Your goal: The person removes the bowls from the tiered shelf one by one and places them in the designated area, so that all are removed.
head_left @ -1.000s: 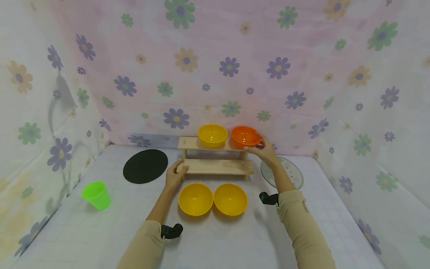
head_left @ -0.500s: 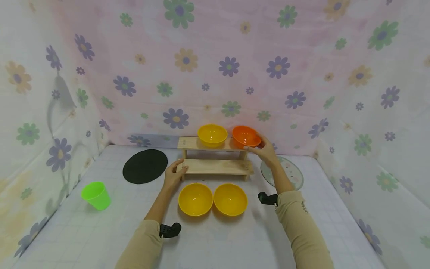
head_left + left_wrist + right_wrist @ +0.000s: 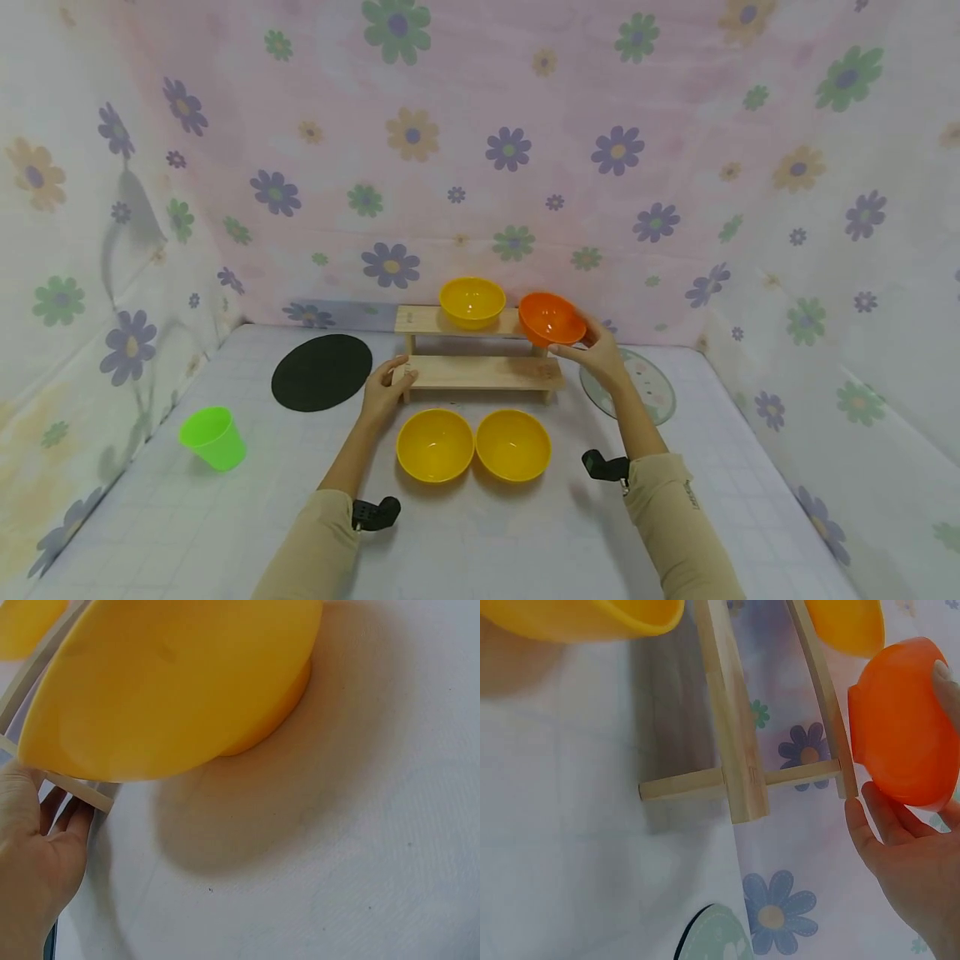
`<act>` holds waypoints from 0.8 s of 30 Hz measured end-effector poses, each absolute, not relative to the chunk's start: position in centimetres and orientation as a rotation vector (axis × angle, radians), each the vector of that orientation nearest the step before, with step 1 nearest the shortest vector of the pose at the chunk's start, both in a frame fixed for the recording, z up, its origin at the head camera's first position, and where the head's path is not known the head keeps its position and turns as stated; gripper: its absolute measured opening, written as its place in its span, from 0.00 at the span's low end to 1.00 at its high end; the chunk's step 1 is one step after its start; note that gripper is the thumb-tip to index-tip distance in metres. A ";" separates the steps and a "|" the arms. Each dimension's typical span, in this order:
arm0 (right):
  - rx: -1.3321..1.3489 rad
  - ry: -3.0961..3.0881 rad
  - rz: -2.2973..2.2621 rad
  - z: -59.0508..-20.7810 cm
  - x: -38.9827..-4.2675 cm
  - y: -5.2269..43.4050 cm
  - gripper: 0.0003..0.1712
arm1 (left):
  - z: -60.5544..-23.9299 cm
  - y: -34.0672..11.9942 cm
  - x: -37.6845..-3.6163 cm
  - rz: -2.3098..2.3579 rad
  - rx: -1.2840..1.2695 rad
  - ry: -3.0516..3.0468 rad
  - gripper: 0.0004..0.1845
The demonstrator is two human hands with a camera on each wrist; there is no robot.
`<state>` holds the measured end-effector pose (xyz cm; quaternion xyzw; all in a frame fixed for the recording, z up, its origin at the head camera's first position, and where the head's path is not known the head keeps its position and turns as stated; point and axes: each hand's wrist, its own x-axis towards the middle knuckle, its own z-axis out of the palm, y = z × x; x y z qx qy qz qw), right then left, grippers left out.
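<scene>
My right hand holds an orange bowl at its right side, thumb in front. The bowl tilts at the right end of a two-tier wooden rack's upper shelf; in the right wrist view its base is very close to the shelf edge, and I cannot tell whether they touch. My left hand grips the left end of the lower shelf; in the left wrist view its fingers curl at the wood. A yellow bowl sits on the upper shelf, left of the orange one.
Two yellow bowls stand side by side in front of the rack. A black round mat lies to the left, a pale green patterned round mat to the right. A green cup leans at far left. Floral cloth walls surround the table.
My right hand has drawn the orange bowl slightly toward me and down, and the bowl now tilts. The left hand stays on the rack, and the other bowls have not moved.
</scene>
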<state>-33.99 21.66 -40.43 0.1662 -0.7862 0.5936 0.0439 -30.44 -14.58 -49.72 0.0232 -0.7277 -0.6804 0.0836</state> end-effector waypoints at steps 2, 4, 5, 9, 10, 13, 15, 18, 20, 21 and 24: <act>0.517 -2.393 1.844 -40.0 -33.0 21.7 0.47 | -50.1 -14.7 -30.5 -2.024 0.034 -2.148 0.25; 0.535 -2.382 1.865 -39.7 -32.0 21.7 0.46 | -50.7 -15.0 -30.7 -2.038 -0.034 -2.094 0.25; 0.547 -2.376 1.874 -39.6 -31.4 21.7 0.46 | -50.9 -15.0 -30.8 -2.048 -0.067 -2.072 0.25; 0.558 -2.385 1.872 -40.2 -30.1 22.3 0.46 | -51.1 -15.2 -30.9 -2.098 -0.118 -2.025 0.25; 0.553 -2.390 1.871 -40.7 -29.9 22.6 0.46 | -50.9 -15.2 -30.8 -2.109 -0.108 -2.022 0.25; 0.544 -2.402 1.845 -42.1 -29.4 23.5 0.46 | -49.4 -15.1 -30.2 -2.143 -0.019 -2.078 0.24; 0.544 -2.405 1.827 -42.9 -28.9 23.8 0.45 | -48.4 -15.1 -29.8 -2.176 0.028 -2.103 0.24; 0.540 -2.416 1.814 -43.2 -27.6 24.0 0.45 | -48.5 -15.2 -29.9 -2.194 0.042 -2.110 0.24; 0.518 -2.432 1.806 -43.7 -27.1 24.3 0.46 | -49.1 -15.3 -30.1 -2.201 0.049 -2.098 0.23; 0.504 -2.445 1.800 -43.9 -26.7 24.4 0.46 | -49.4 -15.4 -30.3 -2.198 0.041 -2.094 0.23; 0.466 -2.472 1.776 -44.7 -26.1 24.9 0.46 | -49.0 -15.3 -29.9 -2.247 0.057 -2.069 0.23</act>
